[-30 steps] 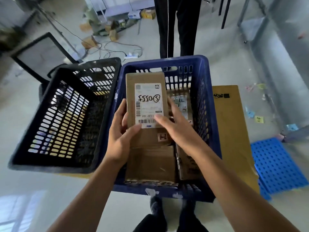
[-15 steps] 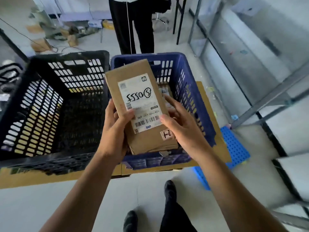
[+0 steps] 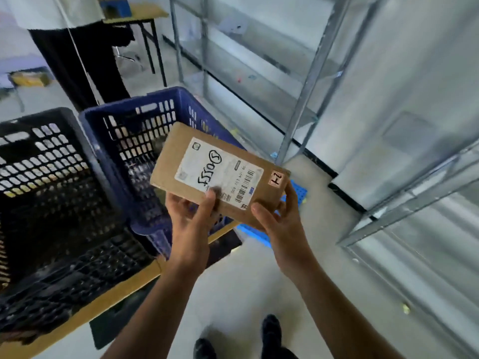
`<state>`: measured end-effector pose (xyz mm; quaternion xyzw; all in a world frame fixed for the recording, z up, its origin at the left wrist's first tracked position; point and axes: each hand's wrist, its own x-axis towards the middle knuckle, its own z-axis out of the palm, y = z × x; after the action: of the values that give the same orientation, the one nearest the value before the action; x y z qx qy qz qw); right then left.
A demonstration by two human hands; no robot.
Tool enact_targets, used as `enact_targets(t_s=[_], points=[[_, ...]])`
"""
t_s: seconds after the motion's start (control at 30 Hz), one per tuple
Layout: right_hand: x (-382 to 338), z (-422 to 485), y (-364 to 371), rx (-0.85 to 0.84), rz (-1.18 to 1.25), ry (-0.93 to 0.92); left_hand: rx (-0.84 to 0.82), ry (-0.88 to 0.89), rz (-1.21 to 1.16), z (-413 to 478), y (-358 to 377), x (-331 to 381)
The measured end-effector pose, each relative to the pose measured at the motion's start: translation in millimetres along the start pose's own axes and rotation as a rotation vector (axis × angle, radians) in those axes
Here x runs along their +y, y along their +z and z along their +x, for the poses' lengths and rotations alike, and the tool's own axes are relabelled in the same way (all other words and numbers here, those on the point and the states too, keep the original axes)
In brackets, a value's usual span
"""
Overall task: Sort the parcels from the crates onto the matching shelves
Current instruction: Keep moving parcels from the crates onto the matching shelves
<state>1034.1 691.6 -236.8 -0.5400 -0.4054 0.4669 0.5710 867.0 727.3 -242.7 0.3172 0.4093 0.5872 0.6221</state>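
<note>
Head view: one flat brown cardboard parcel (image 3: 217,174), held in the air over the near corner of the blue crate (image 3: 155,99), which stands beside the black crate (image 3: 39,117); metal shelves (image 3: 318,73) are to the right. White printed label (image 3: 228,167) with handwritten marking on the top face; small handwritten sticker (image 3: 276,180) at the right end. Left hand (image 3: 193,218) pinches the near long edge, thumb on the label. Right hand (image 3: 280,224) cups the right end, fingers (image 3: 291,193) curled underneath. Handling, as judged: light, stiff, flat-sided; dry card, fair grip; not evidently fragile. Best taken by opposite edges, thumbs on top, label uncovered for reading.
</note>
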Motion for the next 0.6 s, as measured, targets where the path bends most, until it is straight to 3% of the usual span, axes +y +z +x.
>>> enact_targets(t_s=[0.1,0.17,0.27,0.3,0.4,0.47,0.53,0.6], points=[[-14.5,-15.6,-52.4,0.113,-0.029,0.011,0.014,0.019,0.186,-3.1,-1.1,0.4],[-25.4,-27.5,-90.7,0.152,-0.087,0.002,-0.033,0.146,0.48,3.7,-2.3,5.5],[-37.9,-49.1,-147.6,0.108,-0.22,0.006,-0.366,0.364,0.84,16.8,14.1,4.4],[-40.4,-57.1,-165.2,0.085,-0.251,0.021,-0.513,0.334,0.9,16.6,27.2,0.1],[-43.1,-85.6,-210.8,0.051,-0.275,0.062,-0.907,-0.115,0.893,-2.2,74.0,-18.8],[-38.7,-107.2,-237.6,0.113,-0.26,0.064,-1.104,-0.304,0.876,-23.1,100.5,-40.7],[-27.2,-131.6,-260.4,0.246,-0.194,0.06,-1.141,-0.374,0.802,-50.3,119.1,-69.4],[-12.7,-157.7,-277.8,0.432,-0.082,0.062,-1.071,-0.402,0.689,-83.4,135.7,-101.1]])
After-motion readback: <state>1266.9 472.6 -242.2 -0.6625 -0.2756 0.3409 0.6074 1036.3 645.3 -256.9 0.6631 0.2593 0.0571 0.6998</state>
